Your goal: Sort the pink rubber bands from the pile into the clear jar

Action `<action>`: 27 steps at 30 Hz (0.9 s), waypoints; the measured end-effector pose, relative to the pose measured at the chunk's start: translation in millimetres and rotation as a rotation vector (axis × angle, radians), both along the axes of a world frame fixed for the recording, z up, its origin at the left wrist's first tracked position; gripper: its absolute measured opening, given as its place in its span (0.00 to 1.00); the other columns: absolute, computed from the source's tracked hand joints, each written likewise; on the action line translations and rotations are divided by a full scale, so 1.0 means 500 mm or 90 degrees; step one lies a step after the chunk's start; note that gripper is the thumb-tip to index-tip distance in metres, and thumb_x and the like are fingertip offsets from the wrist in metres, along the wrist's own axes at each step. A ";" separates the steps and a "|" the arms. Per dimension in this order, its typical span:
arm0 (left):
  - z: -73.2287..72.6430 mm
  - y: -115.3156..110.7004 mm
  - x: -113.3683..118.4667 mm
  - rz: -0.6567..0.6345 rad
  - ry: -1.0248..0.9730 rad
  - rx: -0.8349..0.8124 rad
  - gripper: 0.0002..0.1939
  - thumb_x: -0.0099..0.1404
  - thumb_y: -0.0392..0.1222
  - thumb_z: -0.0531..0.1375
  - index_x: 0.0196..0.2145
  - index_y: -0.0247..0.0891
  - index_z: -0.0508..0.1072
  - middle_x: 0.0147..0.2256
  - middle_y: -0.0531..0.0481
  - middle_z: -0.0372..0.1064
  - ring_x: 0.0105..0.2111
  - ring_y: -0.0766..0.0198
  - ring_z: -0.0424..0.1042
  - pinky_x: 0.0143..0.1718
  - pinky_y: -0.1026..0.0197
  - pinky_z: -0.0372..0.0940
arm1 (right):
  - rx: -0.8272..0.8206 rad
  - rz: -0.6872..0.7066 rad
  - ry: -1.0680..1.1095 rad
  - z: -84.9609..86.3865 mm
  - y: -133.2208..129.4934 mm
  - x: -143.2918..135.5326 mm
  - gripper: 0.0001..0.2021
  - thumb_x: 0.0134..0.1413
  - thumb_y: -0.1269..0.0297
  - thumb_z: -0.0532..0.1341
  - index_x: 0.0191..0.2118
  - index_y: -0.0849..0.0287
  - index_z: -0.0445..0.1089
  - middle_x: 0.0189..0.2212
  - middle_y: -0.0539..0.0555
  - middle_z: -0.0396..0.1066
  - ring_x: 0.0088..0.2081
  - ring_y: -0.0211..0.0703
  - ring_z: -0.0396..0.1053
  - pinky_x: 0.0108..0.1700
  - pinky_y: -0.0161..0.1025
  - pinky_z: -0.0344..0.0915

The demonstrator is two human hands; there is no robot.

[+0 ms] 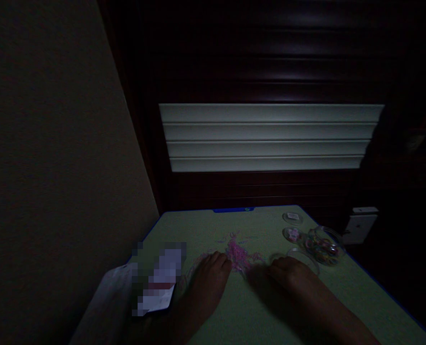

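In the dim head view, a loose pile of small pink pieces [237, 255], perhaps beads or tiny rubber bands, lies on the pale table. My left hand [215, 270] rests against the pile's left side, fingers curled and pressed together. Right of the pile, my right hand [287, 272] is closed, its fingertips pointing toward the pink pieces. Whatever either hand pinches is too dark to see. A thin clear ring or lid [315, 266] lies just behind my right hand. Beyond it, a clear tub [323, 245] holds multicoloured bands.
A small clear dish [285, 235] with pink-white pieces and a round clear lid [292, 219] with a label sit at the back right. A phone [159, 304], partly pixelated, lies on the left. The blue-edged table [195, 223] meets a dark slatted panel behind; a wall stands left.
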State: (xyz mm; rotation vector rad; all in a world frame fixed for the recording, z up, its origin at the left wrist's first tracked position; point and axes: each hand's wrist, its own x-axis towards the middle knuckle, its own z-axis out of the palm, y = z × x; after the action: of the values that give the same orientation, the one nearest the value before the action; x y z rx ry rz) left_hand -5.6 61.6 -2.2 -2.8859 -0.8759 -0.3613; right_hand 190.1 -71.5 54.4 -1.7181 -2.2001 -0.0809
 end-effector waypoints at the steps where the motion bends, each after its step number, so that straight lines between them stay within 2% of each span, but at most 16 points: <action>1: 0.000 0.000 0.000 -0.003 0.001 0.003 0.12 0.65 0.26 0.50 0.39 0.36 0.70 0.41 0.47 0.67 0.43 0.58 0.63 0.46 0.56 0.59 | -0.007 0.001 -0.003 0.002 0.000 0.000 0.05 0.54 0.73 0.56 0.30 0.59 0.67 0.27 0.52 0.69 0.29 0.38 0.64 0.32 0.34 0.54; 11: -0.009 0.005 -0.002 -0.007 -0.002 0.014 0.13 0.64 0.26 0.50 0.40 0.37 0.70 0.41 0.47 0.66 0.43 0.59 0.63 0.47 0.56 0.59 | -0.023 0.000 0.001 0.015 -0.005 -0.005 0.06 0.54 0.75 0.55 0.30 0.60 0.68 0.27 0.53 0.69 0.28 0.38 0.64 0.31 0.34 0.54; 20: -0.005 0.005 0.002 0.006 0.009 0.012 0.14 0.63 0.25 0.50 0.41 0.37 0.70 0.41 0.46 0.66 0.42 0.59 0.63 0.46 0.56 0.59 | -0.018 -0.014 -0.024 0.004 -0.002 -0.002 0.07 0.55 0.75 0.55 0.31 0.59 0.68 0.28 0.53 0.70 0.30 0.39 0.65 0.34 0.35 0.54; 27: 0.002 0.001 0.000 0.007 0.003 0.000 0.13 0.64 0.25 0.50 0.39 0.37 0.69 0.41 0.46 0.66 0.42 0.59 0.63 0.45 0.56 0.59 | -0.017 -0.009 -0.017 0.014 -0.004 -0.008 0.07 0.56 0.73 0.55 0.30 0.59 0.68 0.27 0.53 0.70 0.30 0.39 0.65 0.33 0.35 0.54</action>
State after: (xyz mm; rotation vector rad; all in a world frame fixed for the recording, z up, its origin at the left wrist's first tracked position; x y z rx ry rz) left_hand -5.5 62.1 -0.9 -2.8798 -0.8897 -0.3534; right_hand 186.1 -73.7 61.4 -1.7562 -2.2178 -0.0785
